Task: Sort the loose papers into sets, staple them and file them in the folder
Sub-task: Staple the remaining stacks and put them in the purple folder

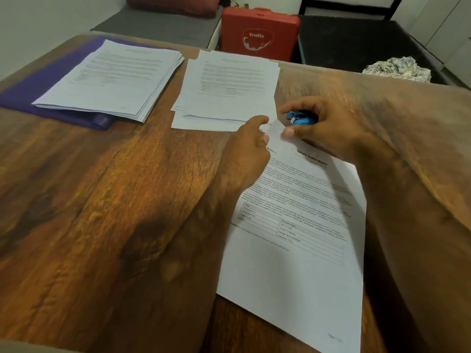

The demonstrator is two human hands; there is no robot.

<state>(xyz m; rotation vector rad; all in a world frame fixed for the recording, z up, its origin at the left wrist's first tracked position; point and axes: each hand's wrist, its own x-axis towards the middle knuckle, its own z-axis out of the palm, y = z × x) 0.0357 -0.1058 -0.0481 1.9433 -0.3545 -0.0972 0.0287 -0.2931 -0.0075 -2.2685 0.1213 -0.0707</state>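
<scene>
Paper set (pixel 300 250) lies well right of the purple folder (pixel 38 87), nearer the person. Right hand (pixel 331 131) grips a blue stapler (pixel 302 118) at the set's folder-side corner. The left hand (pixel 247 151) appears, through blur, to pinch that corner. Step: stapling. Next move requires a firm squeeze.

Blue stapler (pixel 302 118), purple folder (pixel 30 90), red case (pixel 260 31).

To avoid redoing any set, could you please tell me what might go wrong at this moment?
The left hand pinches the corner of the report set right beside the blue stapler in the right hand; a fingertip might get nipped.
That corner lies close to the fanned near edge of the loose pile, so a stray sheet might be stapled in.
</scene>
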